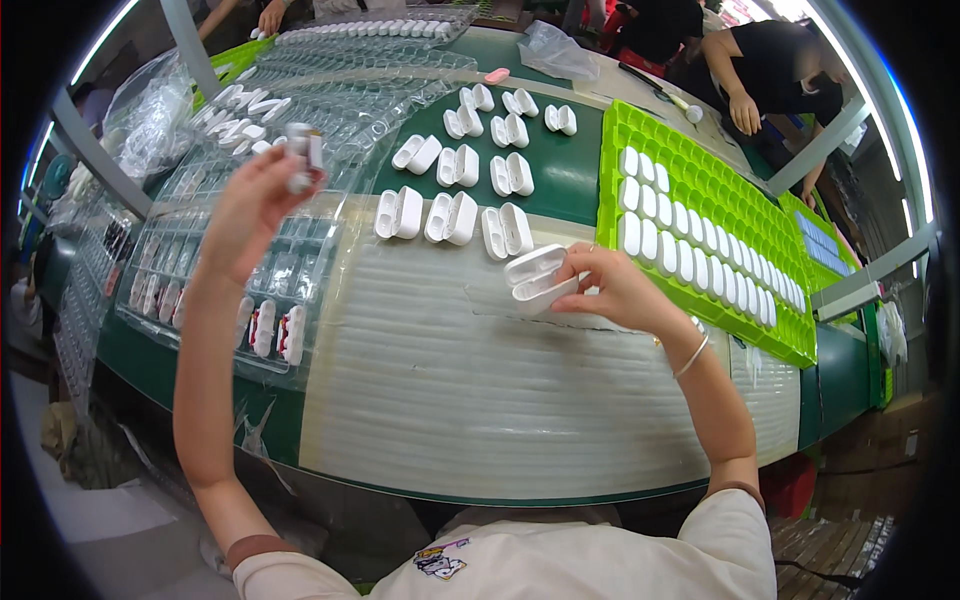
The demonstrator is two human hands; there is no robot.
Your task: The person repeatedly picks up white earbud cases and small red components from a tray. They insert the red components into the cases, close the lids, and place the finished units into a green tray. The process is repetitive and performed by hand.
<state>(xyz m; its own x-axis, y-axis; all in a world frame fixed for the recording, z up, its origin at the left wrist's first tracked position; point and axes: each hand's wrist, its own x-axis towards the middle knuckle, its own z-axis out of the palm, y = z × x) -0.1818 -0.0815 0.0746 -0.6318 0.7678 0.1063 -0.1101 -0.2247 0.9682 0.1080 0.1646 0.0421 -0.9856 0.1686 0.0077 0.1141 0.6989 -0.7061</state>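
Note:
My left hand (252, 205) is raised at the left, its fingers pinching a small white inner part with red and orange bits (306, 158), blurred by motion. My right hand (615, 288) grips a white earbud charging case (532, 280) by its right side, with the lid flipped up. Beyond it, several more white cases (507, 232) stand with raised lids in rough rows on the mat and green tabletop. Below my left hand lies a clear plastic tray (290, 245), where several white inner parts with red bits (263, 328) sit in the pockets.
A bright green tray (715, 320) at the right holds rows of closed white cases (668, 250). Loose white pieces (235, 125) lie on stacked clear trays at the far left. A pink piece (497, 76) and a plastic bag (558, 52) lie farther back. Other people work across the table.

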